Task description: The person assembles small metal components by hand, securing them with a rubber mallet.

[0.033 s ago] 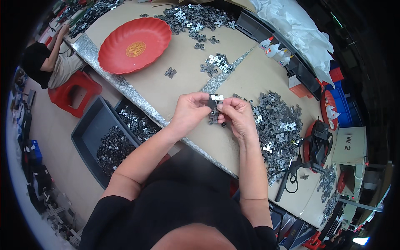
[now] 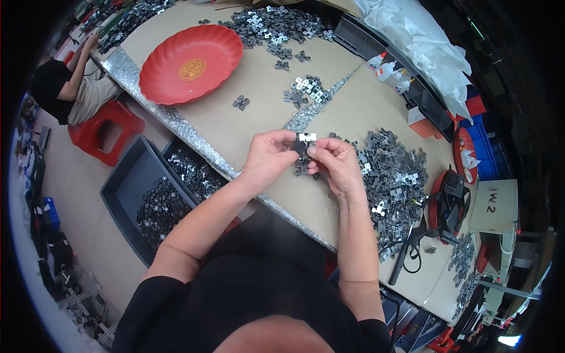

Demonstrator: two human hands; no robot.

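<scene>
My left hand [image 2: 268, 157] and my right hand [image 2: 338, 165] meet above the tabletop, fingertips closed. Between them is a small metal piece [image 2: 306, 137] with a bright upper face; thumbs and fingers of both hands pinch it, and its lower part is partly hidden. A dark patch beside my left thumb is too small to make out. Just right of my right hand spreads a large pile of similar small metal pieces [image 2: 391, 170]. Beyond my hands lies a smaller cluster of metal pieces [image 2: 307, 91].
A red scalloped plate [image 2: 218, 56] lies at the far left of the table [image 2: 259, 76]. Grey bins [image 2: 125, 170] with small parts stand below its left edge. White bottles [image 2: 385, 72] line the back right; a black cabled tool [image 2: 401, 259] lies right. Another person [image 2: 53, 85] sits far left.
</scene>
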